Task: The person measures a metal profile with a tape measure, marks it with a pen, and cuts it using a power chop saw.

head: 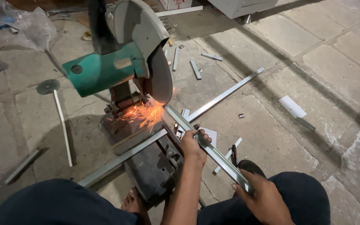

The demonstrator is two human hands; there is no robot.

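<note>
A long shiny metal bar (213, 152) runs from the lower right up into a green chop saw (105, 68). The saw's round blade (160, 79) bites the bar's far end, and orange sparks (144, 113) fly to the left over the saw's base (146, 166). My left hand (193, 143) grips the bar near its middle, close to the base. My right hand (263, 198) is closed around the bar's near end, by my right knee. A bare foot (134, 204) rests against the base.
Another long metal strip (226, 95) lies on the concrete behind the saw, and one more (117, 160) crosses under the base. Short offcuts (195, 69) and thin rods (63, 127) are scattered about. Spare grinding discs (47, 86) lie at the left, with a plastic bag (19, 23) at the top left.
</note>
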